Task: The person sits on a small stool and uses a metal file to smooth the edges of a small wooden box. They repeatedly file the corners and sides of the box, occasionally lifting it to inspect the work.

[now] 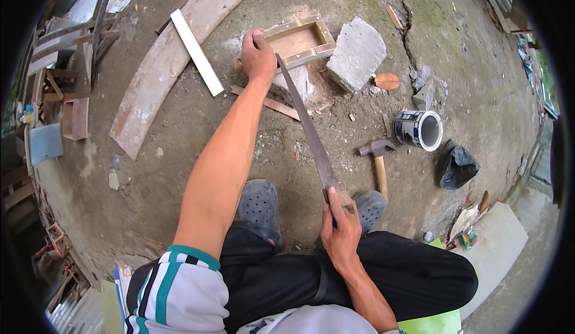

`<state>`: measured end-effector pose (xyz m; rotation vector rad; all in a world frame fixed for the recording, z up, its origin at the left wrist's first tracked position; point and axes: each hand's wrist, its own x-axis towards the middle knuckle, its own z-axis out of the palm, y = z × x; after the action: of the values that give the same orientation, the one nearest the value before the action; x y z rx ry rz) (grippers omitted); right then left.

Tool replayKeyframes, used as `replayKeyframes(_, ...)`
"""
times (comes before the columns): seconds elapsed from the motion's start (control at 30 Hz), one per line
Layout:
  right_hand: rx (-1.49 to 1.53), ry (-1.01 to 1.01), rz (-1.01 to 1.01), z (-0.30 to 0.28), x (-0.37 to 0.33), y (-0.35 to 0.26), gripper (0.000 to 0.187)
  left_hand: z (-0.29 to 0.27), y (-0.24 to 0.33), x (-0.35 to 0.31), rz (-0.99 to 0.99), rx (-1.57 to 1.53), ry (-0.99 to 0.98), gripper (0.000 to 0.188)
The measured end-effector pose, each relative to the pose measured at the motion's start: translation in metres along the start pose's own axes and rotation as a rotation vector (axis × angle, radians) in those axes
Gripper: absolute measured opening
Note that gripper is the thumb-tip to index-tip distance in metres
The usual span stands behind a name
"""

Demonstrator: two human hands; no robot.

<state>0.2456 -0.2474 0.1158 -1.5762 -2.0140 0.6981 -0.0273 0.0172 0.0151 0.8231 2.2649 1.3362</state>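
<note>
The ground (144, 196) lies below both grips and serves as the work surface.

The handsaw (308, 124) extends forward from the right grip (341, 225), which is closed around its handle. The blade slants away and to the left, its far end at the corner of the box beside the left grip. Whether the teeth touch wood cannot be told. For an accurate cut, align forearm, handle and blade; start with light strokes, then lengthen them.

The wooden box (306, 54) is the workpiece. It sits immediately right of the left grip (259, 58), which is clamped on its left end; some fingertips are hidden. Press down firmly, as a shifting box would likely bind the blade. The blade end is very near this grip: set the fingers clear of the cutting line.

The concrete block (358, 52) stands right of the left grip, beyond the box, and probably makes a useful stop.

The support block (304, 82) is below and to the right of the left grip, under the box's near side. Check that the box does not rock on it.

The hammer (381, 175) lies ahead and to the right of the right grip. Move it aside if it restricts the stroke.
</note>
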Motion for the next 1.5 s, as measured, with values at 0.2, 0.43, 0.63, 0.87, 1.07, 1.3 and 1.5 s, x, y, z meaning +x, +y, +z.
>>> replayKeyframes(0.2,-0.046,-0.038,-0.032,0.009,0.024,-0.006,0.052,0.003,-0.019,0.009,0.040,-0.085,0.023,0.037)
replayKeyframes(0.43,-0.138,-0.118,0.028,0.013,0.003,0.003,0.050,0.002,-0.007,0.005,0.019,-0.102,0.056,0.038)
replayKeyframes(0.63,-0.032,0.035,-0.053,0.008,0.007,0.008,0.049,0.002,0.002,-0.001,0.020,-0.009,0.068,0.040)
replayKeyframes(0.87,-0.052,-0.020,-0.056,0.004,0.013,0.005,0.047,0.000,-0.004,0.005,0.039,-0.071,0.070,0.039)
replayKeyframes(1.07,-0.096,-0.150,0.115,0.005,0.036,-0.005,0.047,-0.005,0.002,-0.001,0.022,-0.021,0.087,0.036)
replayKeyframes(1.3,-0.107,-0.067,0.025,0.015,0.037,-0.001,0.048,0.002,-0.001,0.001,0.022,-0.106,0.081,0.036)
replayKeyframes(1.5,-0.067,0.002,-0.066,0.020,0.011,0.013,0.047,0.003,-0.006,0.008,0.045,-0.138,0.086,0.037)
